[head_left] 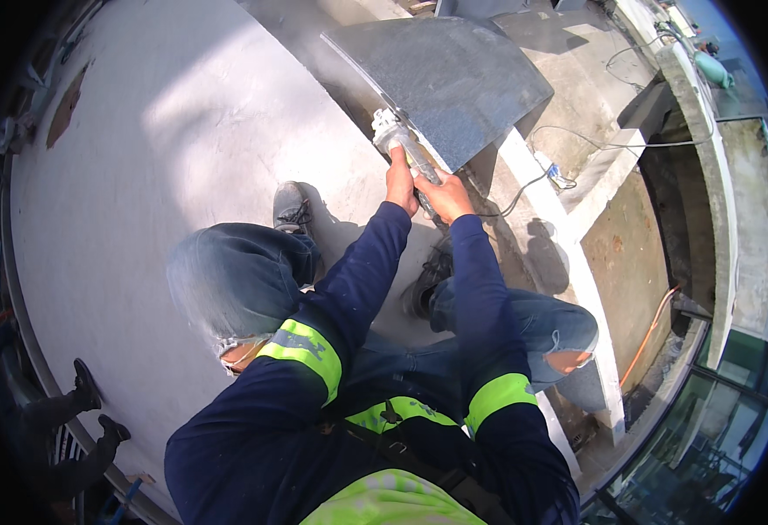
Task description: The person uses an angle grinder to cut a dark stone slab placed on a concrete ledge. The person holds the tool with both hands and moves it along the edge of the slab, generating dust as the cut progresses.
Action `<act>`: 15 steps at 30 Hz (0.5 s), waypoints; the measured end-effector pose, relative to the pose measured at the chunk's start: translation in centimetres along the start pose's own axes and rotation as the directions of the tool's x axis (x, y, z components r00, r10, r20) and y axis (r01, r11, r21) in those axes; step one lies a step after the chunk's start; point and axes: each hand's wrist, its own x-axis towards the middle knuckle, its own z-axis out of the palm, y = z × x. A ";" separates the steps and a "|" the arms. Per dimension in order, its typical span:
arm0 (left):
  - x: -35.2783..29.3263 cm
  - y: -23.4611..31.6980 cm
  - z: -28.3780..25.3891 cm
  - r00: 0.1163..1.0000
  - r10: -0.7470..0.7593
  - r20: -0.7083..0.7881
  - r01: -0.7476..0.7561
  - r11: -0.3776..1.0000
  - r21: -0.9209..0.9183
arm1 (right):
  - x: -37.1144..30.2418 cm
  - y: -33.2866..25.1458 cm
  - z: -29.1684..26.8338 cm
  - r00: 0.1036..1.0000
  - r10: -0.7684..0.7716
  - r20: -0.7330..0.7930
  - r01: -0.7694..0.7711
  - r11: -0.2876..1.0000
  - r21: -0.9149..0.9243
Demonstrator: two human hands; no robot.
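Note:
Both my hands grip a dusty angle grinder (415,155) in front of me. My left hand (399,182) is wrapped round its left side near the head. Behind it, my right hand (447,196) closes round the rear of the body. The grinder's head lies at the near left edge of a dark grey stone slab (454,83); whether the disc touches the slab I cannot make out. A pale strip of dust or bare stone runs along that edge. Haze hangs over the slab's far left corner. A dark cord (511,208) trails off to the right from the grinder.
My shoes stand on a pale, dusty floor (217,149). To the right are low concrete walls (589,297), a cable connector (557,171) and an orange cable (651,337). Glass panels (708,437) lie at lower right. Another person's legs (69,411) show at lower left.

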 end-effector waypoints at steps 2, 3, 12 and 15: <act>0.4 0.0 -0.1 0.999 0.016 0.028 -0.016 1.000 -0.006 | 0.2 -0.1 0.1 1.000 -0.010 -0.005 0.010 1.000 0.008; 0.5 0.0 -0.1 0.999 0.013 0.029 -0.013 1.000 -0.006 | 0.2 -0.1 0.2 1.000 -0.013 -0.005 0.013 1.000 0.012; -0.7 -0.2 -0.1 0.999 0.014 0.032 -0.014 1.000 0.002 | -0.5 0.5 0.2 0.999 -0.026 -0.040 0.027 1.000 0.016; -0.9 -0.3 0.0 0.999 0.020 0.033 -0.020 1.000 0.002 | -0.7 0.7 0.1 0.998 -0.036 -0.051 0.036 0.999 0.004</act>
